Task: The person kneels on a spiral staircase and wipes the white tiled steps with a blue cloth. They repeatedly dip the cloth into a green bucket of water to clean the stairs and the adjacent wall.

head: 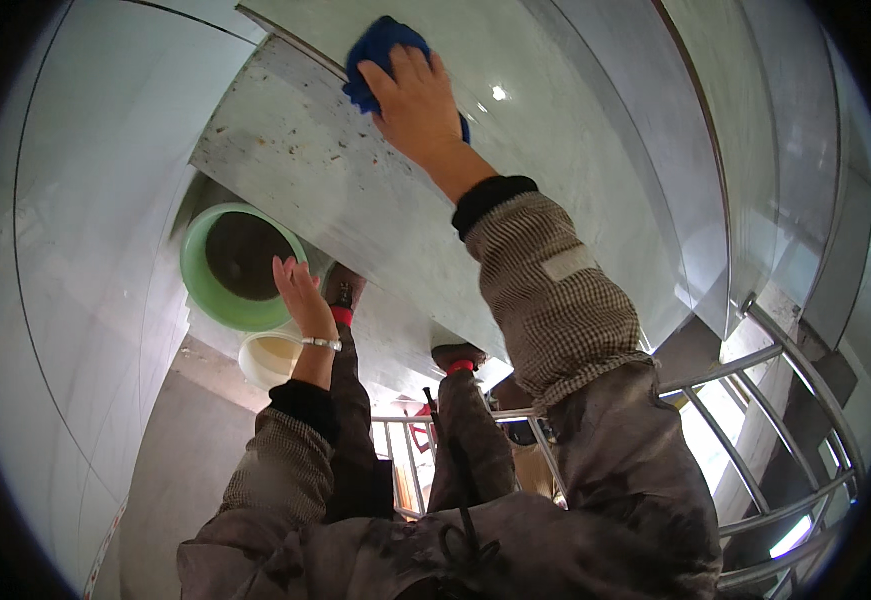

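Observation:
My right hand (419, 105) presses a blue cloth (387, 46) flat against a pale, glossy stair tread, close to its edge. Below that edge, bits of dirt lie scattered over the lower tiled step (308, 142). My left hand (304, 296), with a bracelet at the wrist, holds nothing and hangs by the rim of a green bucket (199, 296). Dark, murky water (244, 251) stands in the bucket. Just beside it is a smaller cream-coloured bucket (267, 360), partly hidden by my left arm.
A metal stair railing (735, 367) curves along the right and behind my legs. Pale wall tiles (83, 225) rise on the left. More steps (750, 150) climb at the right. My shoes (456, 354) stand on a lower step.

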Tool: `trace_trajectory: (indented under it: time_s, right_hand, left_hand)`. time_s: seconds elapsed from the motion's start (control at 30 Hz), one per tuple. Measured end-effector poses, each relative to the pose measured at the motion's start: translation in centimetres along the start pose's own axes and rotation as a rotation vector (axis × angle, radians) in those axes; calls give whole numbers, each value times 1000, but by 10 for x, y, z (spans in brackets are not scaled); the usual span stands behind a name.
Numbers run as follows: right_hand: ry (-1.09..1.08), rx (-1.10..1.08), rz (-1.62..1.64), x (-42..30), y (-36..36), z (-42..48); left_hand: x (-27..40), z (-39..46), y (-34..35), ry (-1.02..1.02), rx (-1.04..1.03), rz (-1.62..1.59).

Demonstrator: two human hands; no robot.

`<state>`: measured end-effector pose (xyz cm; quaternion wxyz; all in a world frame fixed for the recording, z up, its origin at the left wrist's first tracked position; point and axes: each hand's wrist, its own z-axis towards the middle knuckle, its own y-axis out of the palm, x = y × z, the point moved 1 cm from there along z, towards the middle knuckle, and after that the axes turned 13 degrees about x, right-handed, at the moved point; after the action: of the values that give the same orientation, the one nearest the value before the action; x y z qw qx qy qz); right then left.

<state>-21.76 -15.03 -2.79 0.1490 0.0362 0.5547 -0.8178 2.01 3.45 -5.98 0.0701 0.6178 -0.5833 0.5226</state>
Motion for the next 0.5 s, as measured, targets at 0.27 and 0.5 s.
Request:
trace_trajectory:
  time_s: [0.27, 0.5]
  right_hand:
    - [41, 229, 276, -26, 47, 71]
    - [1223, 564, 851, -3, -45, -40]
  left_hand:
    - [-27, 33, -19, 70, 12, -107]
    - [21, 29, 11, 17, 1, -155]
